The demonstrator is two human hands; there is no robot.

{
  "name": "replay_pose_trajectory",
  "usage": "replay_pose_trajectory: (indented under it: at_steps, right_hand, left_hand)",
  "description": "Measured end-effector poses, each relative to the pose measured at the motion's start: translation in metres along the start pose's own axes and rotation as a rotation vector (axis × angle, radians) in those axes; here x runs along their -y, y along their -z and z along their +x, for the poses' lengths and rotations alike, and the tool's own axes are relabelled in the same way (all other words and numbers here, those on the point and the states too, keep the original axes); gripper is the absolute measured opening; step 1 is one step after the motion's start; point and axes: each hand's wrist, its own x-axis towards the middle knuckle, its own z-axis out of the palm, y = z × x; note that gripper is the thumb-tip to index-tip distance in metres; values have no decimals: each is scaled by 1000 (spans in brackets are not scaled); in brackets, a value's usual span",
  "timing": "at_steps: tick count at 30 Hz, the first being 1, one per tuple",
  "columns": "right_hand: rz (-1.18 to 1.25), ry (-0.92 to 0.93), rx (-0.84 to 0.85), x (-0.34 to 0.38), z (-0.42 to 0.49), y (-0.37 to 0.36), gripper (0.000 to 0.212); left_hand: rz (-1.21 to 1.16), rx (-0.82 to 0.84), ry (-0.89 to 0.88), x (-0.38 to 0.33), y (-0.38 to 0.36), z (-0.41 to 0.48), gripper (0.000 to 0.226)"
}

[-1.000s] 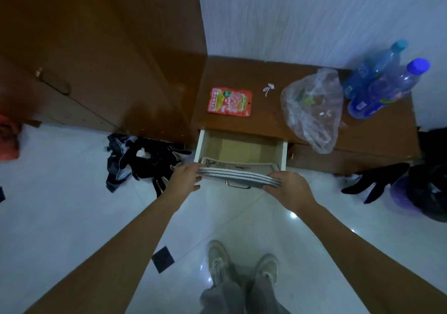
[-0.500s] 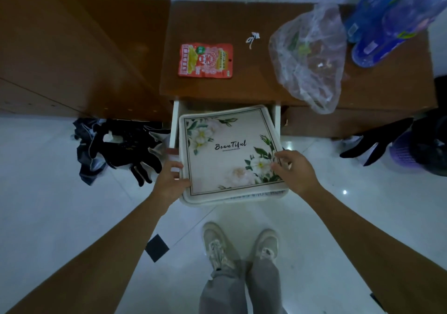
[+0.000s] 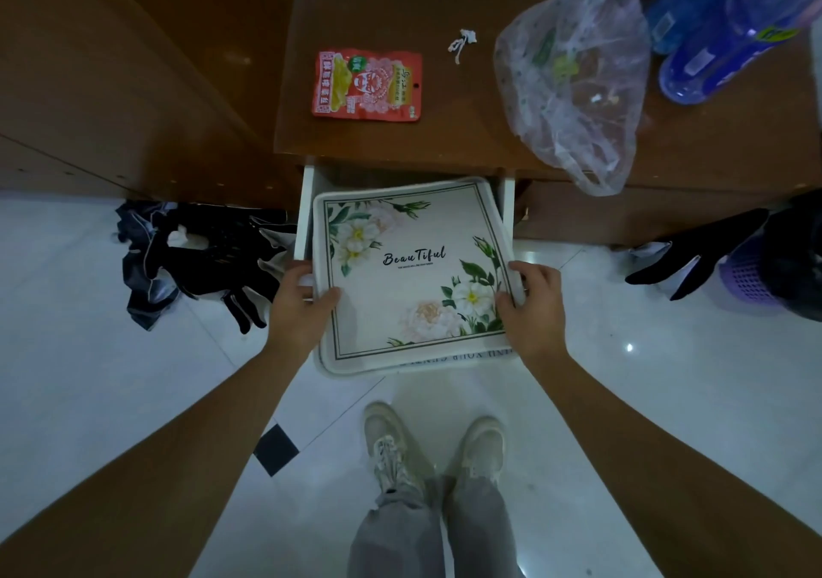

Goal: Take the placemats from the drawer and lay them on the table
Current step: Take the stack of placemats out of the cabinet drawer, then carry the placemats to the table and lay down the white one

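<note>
Over drawer (image 3: 305,212), square floral placemats (image 3: 400,284), left grip (image 3: 302,310), right grip (image 3: 533,308) holding

**A lived-in room in a home**

This was a room in a private home, and the everyday clutter showed it. Glossy white floor tiles (image 3: 133,399) ran up to brown wooden furniture: a tall cabinet (image 3: 133,88) beside a low unit with a tabletop (image 3: 378,146). On that tabletop lay a red snack packet (image 3: 367,85), a crumpled clear plastic bag (image 3: 574,88) and two blue water bottles (image 3: 711,57) (household odds and ends, not shop stock). Dark clothes (image 3: 195,257) lay heaped on the floor by the cabinet, and a purple plastic basket (image 3: 747,279) stood at the right edge.
</note>
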Motion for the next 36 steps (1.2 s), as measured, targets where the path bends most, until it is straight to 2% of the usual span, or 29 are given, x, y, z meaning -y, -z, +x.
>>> replay_pose_trajectory:
  at_steps: [3, 10, 13, 17, 25, 36]
  right_hand:
    - [58, -51, 11, -1, -5, -1, 42]
    - [139, -74, 74, -6, -5, 7, 46]
    - [205, -150, 117, -3, -8, 12, 40]
    - [245, -174, 147, -4, -10, 18, 32]
    - [289, 14, 101, 36, -41, 71, 38]
    - [418, 279, -88, 160, -129, 262, 40]
  left_hand:
    - [52, -2, -37, -3, -1, 3, 50]
    - [48, -5, -22, -2, 1, -4, 48]
    - [-2, -15, 13, -6, 7, -15, 44]
    - [-28, 20, 26, -5, 13, -31, 53]
    - [-52, 9, -163, -53, 26, -92, 58]
    - [-211, -72, -409, -223, 89, -267, 56]
